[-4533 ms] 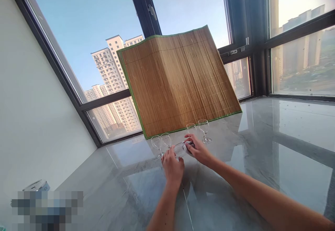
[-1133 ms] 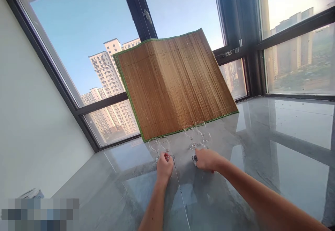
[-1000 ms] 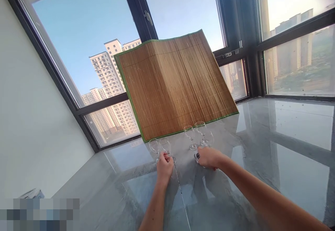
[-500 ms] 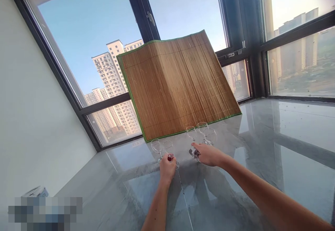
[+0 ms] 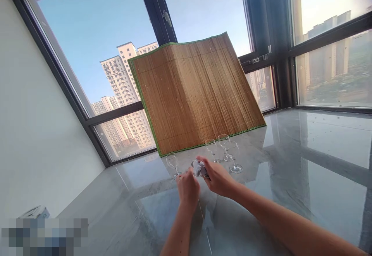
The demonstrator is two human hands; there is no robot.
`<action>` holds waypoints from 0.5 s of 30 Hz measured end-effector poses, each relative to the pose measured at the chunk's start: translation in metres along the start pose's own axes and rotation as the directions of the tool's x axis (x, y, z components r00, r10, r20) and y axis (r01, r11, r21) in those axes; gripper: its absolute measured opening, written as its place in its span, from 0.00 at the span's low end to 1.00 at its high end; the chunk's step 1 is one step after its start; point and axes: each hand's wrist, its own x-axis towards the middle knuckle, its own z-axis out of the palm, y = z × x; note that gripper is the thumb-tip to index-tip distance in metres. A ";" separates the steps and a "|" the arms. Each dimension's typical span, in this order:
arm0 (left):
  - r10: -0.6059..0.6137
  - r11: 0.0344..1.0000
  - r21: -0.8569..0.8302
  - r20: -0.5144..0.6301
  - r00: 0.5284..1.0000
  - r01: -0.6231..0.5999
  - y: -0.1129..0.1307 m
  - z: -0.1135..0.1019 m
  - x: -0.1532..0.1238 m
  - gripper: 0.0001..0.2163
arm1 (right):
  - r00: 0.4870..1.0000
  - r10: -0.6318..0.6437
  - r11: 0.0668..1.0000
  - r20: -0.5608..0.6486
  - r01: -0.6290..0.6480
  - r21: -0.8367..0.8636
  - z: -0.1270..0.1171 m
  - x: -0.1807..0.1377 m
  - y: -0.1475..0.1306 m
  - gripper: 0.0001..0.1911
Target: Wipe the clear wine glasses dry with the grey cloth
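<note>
Only thing here that might have a brand on it is the pale pack [image 5: 37,212], way off to the left of the left hand [image 5: 188,186], and any print's too small to read from where I'm standing.

Anyway, the wad [image 5: 199,168]: greyish white, all crumpled and creased, cloth or paper, can't tell which. It's right between the two hands, pinched in the fingers of the right hand [image 5: 217,178]. The left hand's fingers are curled in, right up close to the wad, but no clue what they're pinching since the hand itself blocks it.

Clear stemmed glasses around them, all upright: one [image 5: 171,160] just beyond the left hand, a bit to its left, then three more [image 5: 233,156] bunched up beyond the right hand. Shiny grey surface [image 5: 116,209] under everything, and past the hands a brown mat [image 5: 197,93] with green edging leans against the window [image 5: 95,35].
</note>
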 end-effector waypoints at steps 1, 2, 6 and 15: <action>0.031 1.000 0.006 -0.013 0.999 -0.031 0.001 0.001 -0.001 0.17 | 0.999 0.011 1.000 -0.031 -0.012 -0.013 -0.001 0.001 0.001 0.32; 0.064 0.998 0.005 -0.022 0.998 -0.064 0.003 0.002 -0.002 0.17 | 0.998 0.024 0.999 -0.065 -0.025 -0.024 -0.002 0.001 0.002 0.32; 0.133 0.991 -0.029 -0.023 0.991 -0.133 0.005 0.004 -0.004 0.18 | 0.982 0.101 0.989 -0.157 -0.116 -0.088 -0.014 0.008 0.009 0.32; -0.035 0.999 0.018 -0.021 0.999 0.035 0.000 -0.005 -0.003 0.16 | 0.981 0.133 0.976 0.140 -0.105 -0.190 -0.026 0.011 0.030 0.37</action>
